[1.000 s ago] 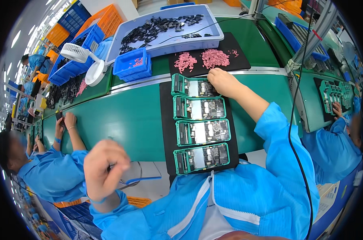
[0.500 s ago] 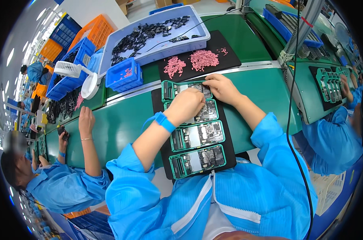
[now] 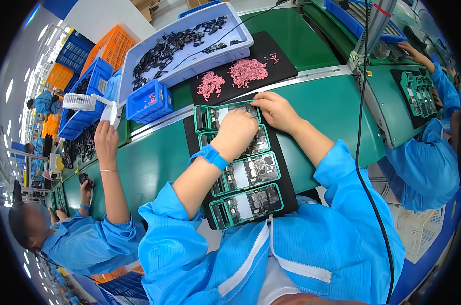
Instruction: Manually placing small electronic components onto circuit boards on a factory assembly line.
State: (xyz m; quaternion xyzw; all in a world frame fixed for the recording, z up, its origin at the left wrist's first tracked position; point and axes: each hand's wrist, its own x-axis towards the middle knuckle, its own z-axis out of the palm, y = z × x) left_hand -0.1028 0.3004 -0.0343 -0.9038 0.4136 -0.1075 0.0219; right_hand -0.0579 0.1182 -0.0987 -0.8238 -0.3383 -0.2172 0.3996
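Both hands meet over the top green tray [image 3: 206,118], farthest of four trays on a black mat [image 3: 286,198] on the table [image 3: 154,162]. Left hand [image 3: 238,131], grip loosely curled, rests on it; right hand [image 3: 271,109] pinches its far edge. Pink parts [image 3: 248,71] lie just beyond; bare belt lies open either side

Both hands [image 3: 256,119] forward, apparently curled, close together
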